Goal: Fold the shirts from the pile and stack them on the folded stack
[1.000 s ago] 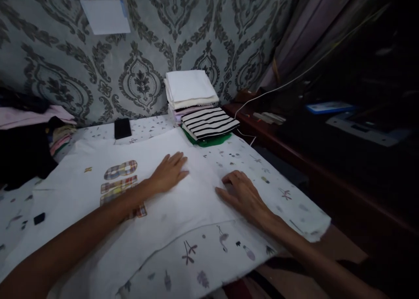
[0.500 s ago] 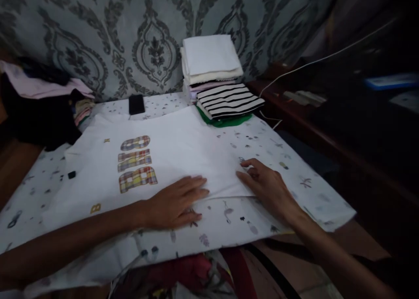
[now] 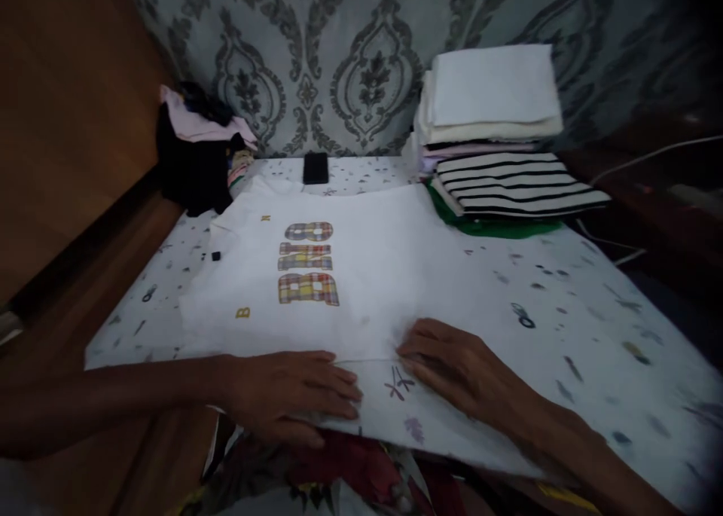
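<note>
A white T-shirt (image 3: pixel 373 267) lies spread sideways on the table, its collar end to the left and plaid letters across its front. My left hand (image 3: pixel 299 395) rests palm down at the shirt's near edge, fingers stretched out and holding nothing. At the near right corner of the hem is my right hand (image 3: pixel 452 361). Its fingers are bent and closed on the fabric there, with the fingertips a little blurred.
A stack of folded clothes (image 3: pixel 491 87) stands at the back right, a striped garment (image 3: pixel 514 184) in front of it. A phone (image 3: pixel 315 168) lies by the wall. Dark and pink clothes (image 3: pixel 195 162) are heaped at the back left. The table (image 3: pixel 565 312) has a printed cover.
The view has swung left. My right hand has come nearer my left and closed at the shirt's hem corner. My left hand has slid toward the shirt's near edge.
</note>
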`<control>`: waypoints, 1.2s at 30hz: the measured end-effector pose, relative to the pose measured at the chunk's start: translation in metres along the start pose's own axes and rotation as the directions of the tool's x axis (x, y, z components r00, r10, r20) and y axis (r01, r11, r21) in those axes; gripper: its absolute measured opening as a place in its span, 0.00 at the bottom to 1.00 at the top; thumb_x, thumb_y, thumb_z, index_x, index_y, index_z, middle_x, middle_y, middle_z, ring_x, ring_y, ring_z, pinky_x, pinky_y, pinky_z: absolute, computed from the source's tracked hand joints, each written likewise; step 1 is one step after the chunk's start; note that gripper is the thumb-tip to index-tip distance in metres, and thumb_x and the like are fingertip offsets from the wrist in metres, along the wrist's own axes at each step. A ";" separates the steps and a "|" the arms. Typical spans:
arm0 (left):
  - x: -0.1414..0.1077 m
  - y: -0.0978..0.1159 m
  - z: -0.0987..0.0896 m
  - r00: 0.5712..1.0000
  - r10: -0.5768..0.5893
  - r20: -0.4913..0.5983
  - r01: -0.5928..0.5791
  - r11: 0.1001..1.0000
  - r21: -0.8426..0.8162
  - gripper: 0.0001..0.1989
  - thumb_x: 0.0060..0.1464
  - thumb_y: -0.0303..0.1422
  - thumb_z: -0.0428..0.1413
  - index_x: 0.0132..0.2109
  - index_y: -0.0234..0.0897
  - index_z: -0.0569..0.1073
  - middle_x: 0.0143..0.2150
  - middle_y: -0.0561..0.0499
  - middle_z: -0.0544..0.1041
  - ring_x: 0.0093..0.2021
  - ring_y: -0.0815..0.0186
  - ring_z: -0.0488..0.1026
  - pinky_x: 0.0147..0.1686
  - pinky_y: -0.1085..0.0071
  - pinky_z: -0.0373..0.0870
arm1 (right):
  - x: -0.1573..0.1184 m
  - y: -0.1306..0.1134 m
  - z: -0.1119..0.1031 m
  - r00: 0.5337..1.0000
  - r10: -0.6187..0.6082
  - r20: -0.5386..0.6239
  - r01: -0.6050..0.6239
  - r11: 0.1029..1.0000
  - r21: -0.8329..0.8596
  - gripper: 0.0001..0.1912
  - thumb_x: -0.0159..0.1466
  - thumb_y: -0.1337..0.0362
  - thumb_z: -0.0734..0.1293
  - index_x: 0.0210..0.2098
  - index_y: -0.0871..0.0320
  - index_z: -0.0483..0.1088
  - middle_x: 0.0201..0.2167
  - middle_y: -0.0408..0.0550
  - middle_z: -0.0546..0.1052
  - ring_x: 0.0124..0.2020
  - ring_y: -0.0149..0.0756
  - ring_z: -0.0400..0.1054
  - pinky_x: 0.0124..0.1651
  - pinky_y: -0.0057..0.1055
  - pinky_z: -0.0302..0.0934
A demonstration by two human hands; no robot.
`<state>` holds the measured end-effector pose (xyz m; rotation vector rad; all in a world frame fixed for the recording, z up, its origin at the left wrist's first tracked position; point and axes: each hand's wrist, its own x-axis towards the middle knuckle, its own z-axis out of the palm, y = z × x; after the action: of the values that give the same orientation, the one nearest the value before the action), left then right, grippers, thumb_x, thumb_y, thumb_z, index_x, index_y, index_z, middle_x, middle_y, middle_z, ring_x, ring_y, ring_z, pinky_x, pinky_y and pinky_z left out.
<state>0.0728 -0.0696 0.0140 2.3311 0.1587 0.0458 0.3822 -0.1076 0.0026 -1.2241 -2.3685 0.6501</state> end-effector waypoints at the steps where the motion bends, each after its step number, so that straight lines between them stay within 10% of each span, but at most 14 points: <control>1: -0.005 0.000 -0.005 0.999 -0.028 -0.041 0.026 0.999 -0.040 0.22 0.67 0.39 0.51 0.65 0.41 0.68 0.66 0.44 0.71 0.67 0.61 0.65 0.68 0.63 0.58 | 0.005 -0.003 0.003 0.999 -0.019 0.027 0.018 0.999 0.030 0.14 0.73 0.61 0.58 0.34 0.55 0.72 0.34 0.48 0.74 0.33 0.35 0.71 0.35 0.31 0.68; 9: -0.090 -0.083 -0.076 0.752 -0.305 -0.584 0.537 0.797 0.275 0.15 0.67 0.32 0.45 0.54 0.35 0.72 0.52 0.40 0.74 0.55 0.57 0.70 0.58 0.55 0.67 | 0.070 -0.061 0.055 0.884 -0.434 0.177 0.452 0.888 -0.082 0.19 0.66 0.68 0.65 0.56 0.60 0.67 0.48 0.56 0.73 0.47 0.44 0.66 0.50 0.41 0.65; 16: -0.123 -0.057 -0.068 0.762 -0.379 -0.525 0.581 0.759 0.296 0.14 0.66 0.36 0.48 0.50 0.37 0.74 0.43 0.45 0.72 0.44 0.60 0.69 0.47 0.64 0.69 | 0.104 -0.090 0.093 0.786 -0.572 0.234 0.606 0.787 -0.112 0.07 0.70 0.69 0.61 0.41 0.59 0.71 0.38 0.53 0.75 0.42 0.42 0.65 0.44 0.37 0.61; 19: -0.112 -0.039 -0.068 0.767 -0.499 -0.404 0.526 0.849 -0.050 0.17 0.66 0.43 0.50 0.50 0.38 0.75 0.45 0.45 0.76 0.46 0.60 0.72 0.48 0.65 0.70 | 0.123 -0.082 0.094 0.882 -0.456 0.122 0.422 0.877 0.229 0.09 0.67 0.72 0.61 0.41 0.58 0.73 0.39 0.50 0.78 0.40 0.39 0.68 0.43 0.34 0.62; 22: -0.104 -0.039 -0.075 0.683 -0.678 -0.271 0.520 0.712 -0.472 0.27 0.64 0.55 0.47 0.53 0.40 0.75 0.47 0.45 0.79 0.48 0.58 0.76 0.49 0.64 0.71 | 0.157 -0.064 0.081 1.000 -0.023 0.014 0.007 0.743 0.669 0.09 0.65 0.68 0.62 0.37 0.57 0.75 0.33 0.45 0.78 0.35 0.35 0.70 0.40 0.31 0.63; 25: -0.107 -0.051 -0.086 0.502 -0.832 -0.238 0.492 0.500 -0.712 0.37 0.59 0.63 0.41 0.52 0.39 0.76 0.48 0.43 0.81 0.50 0.55 0.77 0.49 0.62 0.74 | 0.186 -0.045 0.061 0.897 0.410 0.164 -0.340 0.402 0.850 0.09 0.66 0.60 0.64 0.35 0.58 0.73 0.27 0.44 0.76 0.27 0.33 0.69 0.33 0.29 0.63; 28: -0.114 -0.058 -0.094 0.393 -0.891 -0.226 0.473 0.407 -0.782 0.34 0.55 0.63 0.48 0.48 0.39 0.79 0.45 0.43 0.83 0.50 0.52 0.78 0.46 0.62 0.76 | 0.185 -0.030 0.041 0.822 0.502 0.270 -0.448 0.275 0.851 0.11 0.67 0.55 0.66 0.37 0.57 0.70 0.28 0.45 0.76 0.28 0.33 0.72 0.34 0.29 0.67; 32: -0.114 -0.053 -0.097 0.377 -0.913 -0.156 0.460 0.331 -0.824 0.25 0.41 0.47 0.68 0.46 0.41 0.80 0.42 0.46 0.84 0.46 0.54 0.80 0.43 0.65 0.78 | 0.133 -0.010 0.016 0.875 0.432 0.220 -0.428 0.476 0.768 0.15 0.68 0.50 0.64 0.40 0.57 0.69 0.33 0.48 0.77 0.31 0.34 0.73 0.37 0.32 0.69; 36: -0.099 -0.049 -0.089 0.238 -0.960 -0.148 0.469 0.246 -0.848 0.30 0.37 0.46 0.70 0.48 0.39 0.78 0.36 0.51 0.83 0.38 0.57 0.81 0.34 0.69 0.78 | 0.056 0.009 -0.020 0.908 0.329 0.260 -0.417 0.772 0.479 0.20 0.66 0.46 0.65 0.38 0.58 0.73 0.31 0.45 0.76 0.31 0.34 0.69 0.35 0.31 0.64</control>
<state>-0.0380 0.0155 0.0418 1.1064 1.4966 0.3757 0.3688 -0.0524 0.0213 -1.4214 -1.8535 1.4703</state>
